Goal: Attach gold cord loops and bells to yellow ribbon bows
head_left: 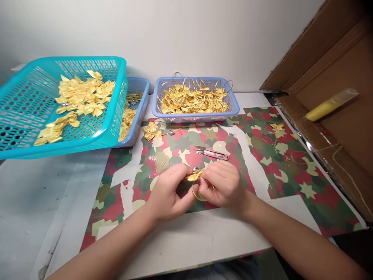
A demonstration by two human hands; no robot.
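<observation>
Between my two hands, just above the patterned paper, is a yellow ribbon bow (194, 177) with a small silver bell (195, 170) at its top. My left hand (171, 190) pinches the bow's left side between thumb and fingers. Its right side is gripped by my right hand (223, 182), whose fingers are curled. A loop of gold cord (201, 198) hangs below the bow, near both hands. Just beyond my hands lie pink thread snips (212, 153), blades pointing left. Farther back, another yellow bow (152, 131) lies beside a silver bell (171, 132).
A turquoise basket (116, 116) with yellow bows stands at the left, overlapping a blue basket (140, 112). Another blue basket (195, 116) by the wall holds bows with gold loops. At the right, a cardboard panel (329, 58) rises behind a yellow tube (329, 105). Patterned paper (180, 144) covers the table.
</observation>
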